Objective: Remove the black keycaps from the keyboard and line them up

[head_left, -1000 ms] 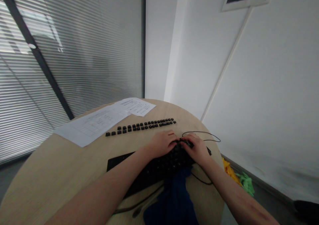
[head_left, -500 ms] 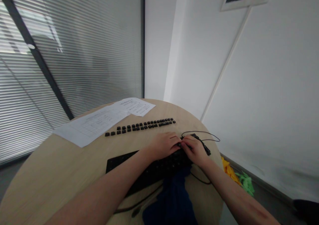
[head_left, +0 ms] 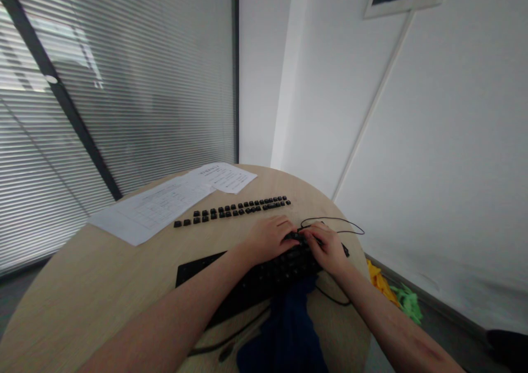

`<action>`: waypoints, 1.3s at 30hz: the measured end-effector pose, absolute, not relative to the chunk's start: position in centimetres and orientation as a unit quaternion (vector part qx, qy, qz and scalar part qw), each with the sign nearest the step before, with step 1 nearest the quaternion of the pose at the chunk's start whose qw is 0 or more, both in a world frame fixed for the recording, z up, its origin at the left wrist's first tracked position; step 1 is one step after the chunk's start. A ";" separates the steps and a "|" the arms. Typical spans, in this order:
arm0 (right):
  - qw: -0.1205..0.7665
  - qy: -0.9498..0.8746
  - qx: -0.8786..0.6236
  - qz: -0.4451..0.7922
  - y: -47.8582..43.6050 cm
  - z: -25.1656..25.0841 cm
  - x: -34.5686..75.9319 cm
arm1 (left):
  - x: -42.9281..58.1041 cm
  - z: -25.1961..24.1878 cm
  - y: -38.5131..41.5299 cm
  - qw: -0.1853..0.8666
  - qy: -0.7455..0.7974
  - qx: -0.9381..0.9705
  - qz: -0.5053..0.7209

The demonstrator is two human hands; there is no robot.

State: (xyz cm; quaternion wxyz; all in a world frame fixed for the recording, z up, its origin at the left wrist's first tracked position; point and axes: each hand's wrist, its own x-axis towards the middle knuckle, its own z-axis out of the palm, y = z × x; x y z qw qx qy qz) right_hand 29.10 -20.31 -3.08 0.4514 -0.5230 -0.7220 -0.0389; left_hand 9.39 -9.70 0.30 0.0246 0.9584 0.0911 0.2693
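Bent and drawn close together over the far right part of a black keyboard [head_left: 268, 278], with the fingertips of the left hand [head_left: 269, 240] and the right hand [head_left: 328, 245] nearly meeting; cannot tell whether pinching a key or only pressing down, with black parts among the fingers too dark and small to make out. Set at a slant on a pale, wood-toned table [head_left: 103, 290] with a curved edge, and crossed from the near side by the left forearm [head_left: 181, 307]. Just beyond the hands, on the bare tabletop: many loose black keycaps [head_left: 233, 207], lined up in two long rows (too small for reading any lettering), starting farther left in the nearer row. Farther back and to the left, two overlapping white sheets of paper [head_left: 152, 208], printed with faint lines and text. Beyond the right hand, a thin black cable [head_left: 330, 218] in a loose loop. On the near side, a dark blue cloth [head_left: 284, 334], crumpled, reaching up to the near edge of the keyboard, with a dark cord [head_left: 231, 339] running out to its left. On the floor past the right side of the table, a yellow bundle [head_left: 379, 280] next to a green bundle [head_left: 409, 304]. Behind everything, glazing with slatted blinds [head_left: 177, 87] to the left and a plain white wall [head_left: 433, 142] to the right.
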 end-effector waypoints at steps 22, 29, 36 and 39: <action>0.435 -0.747 -0.500 -0.056 -20.1 -3.3 29.3 | 9.6 0.1 -9.6 0.031 0.071 0.960 0.269; 0.426 -0.741 -0.517 -0.049 -20.1 -3.3 29.2 | 9.7 0.0 -9.5 0.052 0.084 0.960 0.261; 0.423 -0.727 -0.536 -0.065 -19.9 -3.2 29.2 | 9.7 -0.2 -9.4 0.055 0.094 0.961 0.256; 0.418 -0.724 -0.544 -0.076 -19.8 -3.2 29.2 | 9.7 -0.3 -9.4 0.053 0.103 0.961 0.251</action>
